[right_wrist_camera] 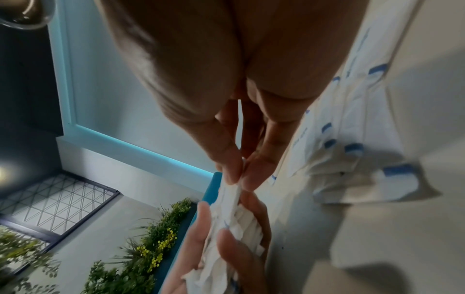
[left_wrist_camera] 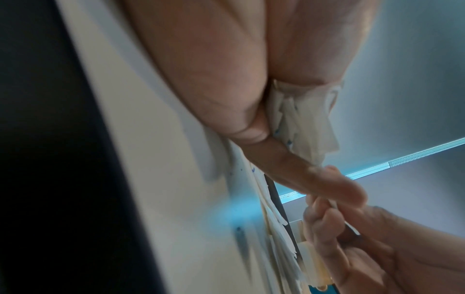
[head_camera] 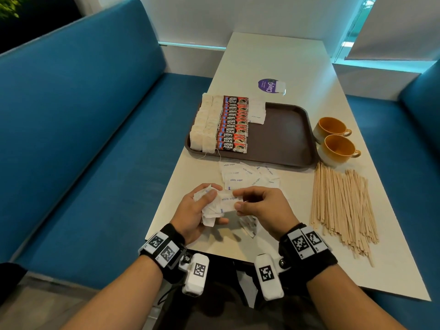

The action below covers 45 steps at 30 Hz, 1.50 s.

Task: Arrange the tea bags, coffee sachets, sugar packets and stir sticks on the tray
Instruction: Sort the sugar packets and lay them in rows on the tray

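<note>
Left hand [head_camera: 197, 208] was cupped, fingers curled round a bunch of sugar packets [head_camera: 209, 210]; right hand [head_camera: 264, 210] pinched one between thumb and forefinger.

Matt brown plastic tray [head_camera: 285, 139], glossy foil coffee sachets [head_camera: 234, 126], crinkled white paper sugar packets [head_camera: 247, 177], pale bare-wood stir sticks [head_camera: 342, 206], glazed ceramic cups [head_camera: 337, 145], smooth cream table [head_camera: 273, 58].

A long white table [head_camera: 281, 60] carries a brown tray [head_camera: 283, 136], two orange cups [head_camera: 333, 139] beside it, loose sugar packets [head_camera: 247, 176], a heap of wooden stir sticks [head_camera: 342, 206] and a purple sticker [head_camera: 269, 85].
</note>
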Tool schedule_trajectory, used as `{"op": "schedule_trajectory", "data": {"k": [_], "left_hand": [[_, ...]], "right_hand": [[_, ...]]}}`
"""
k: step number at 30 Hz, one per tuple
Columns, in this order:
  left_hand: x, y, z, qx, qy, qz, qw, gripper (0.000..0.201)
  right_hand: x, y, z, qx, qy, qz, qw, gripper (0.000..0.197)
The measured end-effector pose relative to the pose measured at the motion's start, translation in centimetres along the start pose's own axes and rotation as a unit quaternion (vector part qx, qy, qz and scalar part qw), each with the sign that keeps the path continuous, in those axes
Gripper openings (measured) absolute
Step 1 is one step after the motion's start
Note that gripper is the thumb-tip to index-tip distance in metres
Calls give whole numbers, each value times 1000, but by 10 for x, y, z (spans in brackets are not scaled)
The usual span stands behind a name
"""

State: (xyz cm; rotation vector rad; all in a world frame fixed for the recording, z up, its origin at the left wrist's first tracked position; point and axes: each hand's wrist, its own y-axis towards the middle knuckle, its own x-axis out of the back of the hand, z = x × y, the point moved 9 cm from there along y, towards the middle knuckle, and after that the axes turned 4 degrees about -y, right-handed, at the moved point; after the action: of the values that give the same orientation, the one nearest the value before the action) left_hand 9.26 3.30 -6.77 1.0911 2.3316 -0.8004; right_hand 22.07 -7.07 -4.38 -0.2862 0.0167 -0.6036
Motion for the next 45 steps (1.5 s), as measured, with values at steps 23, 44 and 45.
{"op": "schedule_trajectory", "data": {"k": [23,44,45], "left_hand": [[2,9,7,67,-8,13,998,44],[9,21,15,67,-32,27,997,51],[8,20,13,58,-23,30,998,47]], "right_hand": [[154,244,69,-32,-76,-166,983,19],[147,272,93,-27,-230,-165,959,17],[147,261,100,-17,-216,-179,960,17]]}}
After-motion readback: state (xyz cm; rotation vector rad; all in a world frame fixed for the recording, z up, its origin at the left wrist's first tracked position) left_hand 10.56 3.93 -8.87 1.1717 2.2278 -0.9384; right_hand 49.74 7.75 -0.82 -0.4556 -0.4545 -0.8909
